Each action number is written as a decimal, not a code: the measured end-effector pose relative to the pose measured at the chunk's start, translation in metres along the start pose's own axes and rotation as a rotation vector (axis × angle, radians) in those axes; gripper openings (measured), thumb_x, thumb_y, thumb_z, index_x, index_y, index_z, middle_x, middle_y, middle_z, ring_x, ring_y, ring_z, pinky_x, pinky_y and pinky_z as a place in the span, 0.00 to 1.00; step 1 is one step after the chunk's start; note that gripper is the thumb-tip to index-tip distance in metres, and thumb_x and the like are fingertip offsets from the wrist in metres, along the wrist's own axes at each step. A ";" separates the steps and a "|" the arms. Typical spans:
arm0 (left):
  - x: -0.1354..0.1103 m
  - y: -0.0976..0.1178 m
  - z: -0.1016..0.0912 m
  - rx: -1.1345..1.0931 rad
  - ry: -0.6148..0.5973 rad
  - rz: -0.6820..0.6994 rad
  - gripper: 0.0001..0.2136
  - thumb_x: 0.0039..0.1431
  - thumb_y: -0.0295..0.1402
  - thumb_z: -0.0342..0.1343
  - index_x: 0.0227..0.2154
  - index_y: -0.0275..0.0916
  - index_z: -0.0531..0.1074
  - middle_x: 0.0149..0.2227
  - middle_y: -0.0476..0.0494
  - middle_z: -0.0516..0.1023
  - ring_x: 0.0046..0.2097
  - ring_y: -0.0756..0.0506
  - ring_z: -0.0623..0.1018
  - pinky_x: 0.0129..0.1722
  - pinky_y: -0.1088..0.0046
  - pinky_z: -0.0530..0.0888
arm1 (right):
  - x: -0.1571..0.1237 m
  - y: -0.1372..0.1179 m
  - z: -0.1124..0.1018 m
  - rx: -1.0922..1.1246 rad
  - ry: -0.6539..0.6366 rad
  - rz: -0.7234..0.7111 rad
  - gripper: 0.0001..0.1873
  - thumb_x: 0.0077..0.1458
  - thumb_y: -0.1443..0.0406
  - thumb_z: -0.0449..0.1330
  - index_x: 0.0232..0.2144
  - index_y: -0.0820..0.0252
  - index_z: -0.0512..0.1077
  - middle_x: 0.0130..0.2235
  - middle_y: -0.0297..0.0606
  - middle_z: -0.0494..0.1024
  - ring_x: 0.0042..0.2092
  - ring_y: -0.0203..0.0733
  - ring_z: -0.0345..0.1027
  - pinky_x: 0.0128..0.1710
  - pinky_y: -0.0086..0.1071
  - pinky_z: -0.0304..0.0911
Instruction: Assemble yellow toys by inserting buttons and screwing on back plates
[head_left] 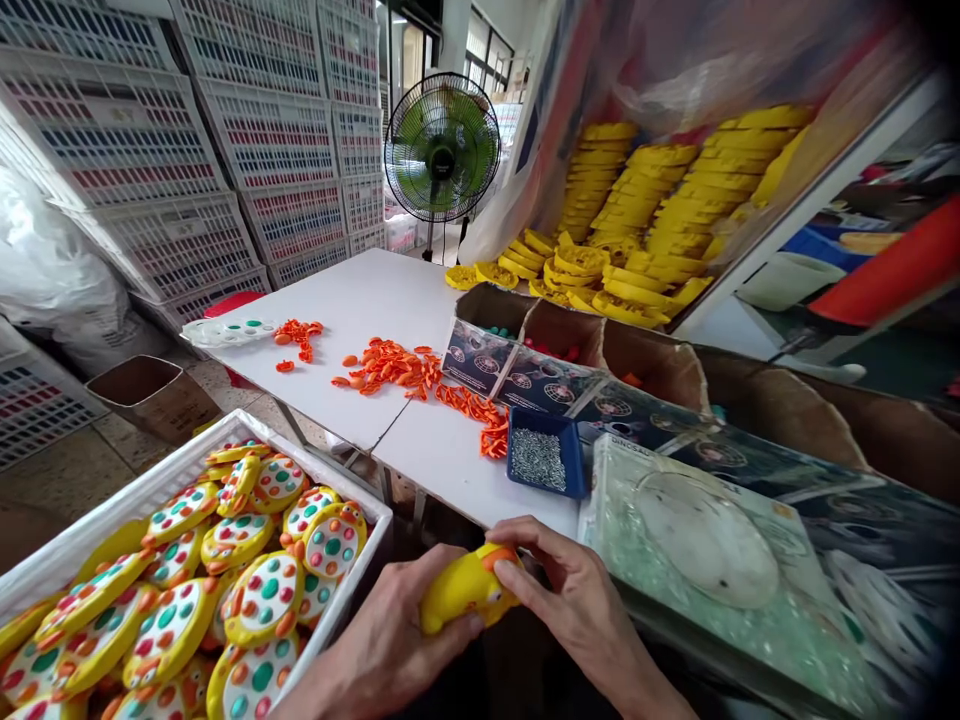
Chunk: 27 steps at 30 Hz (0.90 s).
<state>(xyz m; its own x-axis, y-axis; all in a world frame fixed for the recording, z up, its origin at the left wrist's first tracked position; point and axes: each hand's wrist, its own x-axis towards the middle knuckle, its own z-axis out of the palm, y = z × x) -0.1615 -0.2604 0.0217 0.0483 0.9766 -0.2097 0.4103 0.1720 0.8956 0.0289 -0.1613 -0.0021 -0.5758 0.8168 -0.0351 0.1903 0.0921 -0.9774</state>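
Observation:
A yellow plastic toy duck part [456, 592] is held between my two hands, low in the middle of the head view. My left hand [401, 620] wraps round its body from the left. With thumb and fingers, my right hand [559, 580] pinches an orange beak piece [501, 555] at the toy's right end. An eye shows on the toy's side. Close by on the table lie orange plastic pieces [401, 365] in loose piles and a blue tray [571, 460] of small metal screws.
A white crate [379, 535] of finished-looking yellow toys with coloured dots stands at left. Cardboard bins [559, 385] line the table's right side, before stacked yellow shells [630, 200]. A fan [442, 150] stands behind the table. A plastic-wrapped box [705, 560] lies at right.

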 end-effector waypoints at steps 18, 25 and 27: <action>0.000 0.011 -0.001 0.086 -0.054 -0.022 0.11 0.62 0.38 0.59 0.47 0.46 0.75 0.37 0.51 0.80 0.36 0.46 0.77 0.36 0.76 0.67 | -0.011 -0.005 0.000 0.057 -0.077 -0.023 0.12 0.64 0.56 0.61 0.43 0.54 0.78 0.41 0.37 0.75 0.42 0.40 0.71 0.42 0.29 0.68; -0.001 0.013 0.000 0.080 -0.059 -0.040 0.11 0.62 0.37 0.59 0.46 0.45 0.76 0.36 0.52 0.80 0.36 0.47 0.77 0.35 0.76 0.67 | -0.014 -0.004 0.002 0.055 -0.081 0.000 0.13 0.65 0.54 0.59 0.44 0.54 0.77 0.40 0.36 0.76 0.41 0.39 0.71 0.41 0.28 0.67; -0.001 0.013 0.000 0.089 -0.057 -0.050 0.10 0.61 0.36 0.59 0.45 0.45 0.76 0.36 0.52 0.80 0.36 0.47 0.77 0.36 0.76 0.68 | -0.014 -0.005 0.001 0.046 -0.103 0.017 0.13 0.66 0.53 0.58 0.44 0.54 0.76 0.40 0.35 0.76 0.41 0.39 0.71 0.41 0.28 0.67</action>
<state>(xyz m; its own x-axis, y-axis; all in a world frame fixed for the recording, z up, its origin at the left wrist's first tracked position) -0.1562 -0.2589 0.0335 0.0765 0.9578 -0.2772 0.4927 0.2053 0.8456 0.0351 -0.1740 0.0025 -0.6519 0.7549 -0.0712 0.1656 0.0501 -0.9849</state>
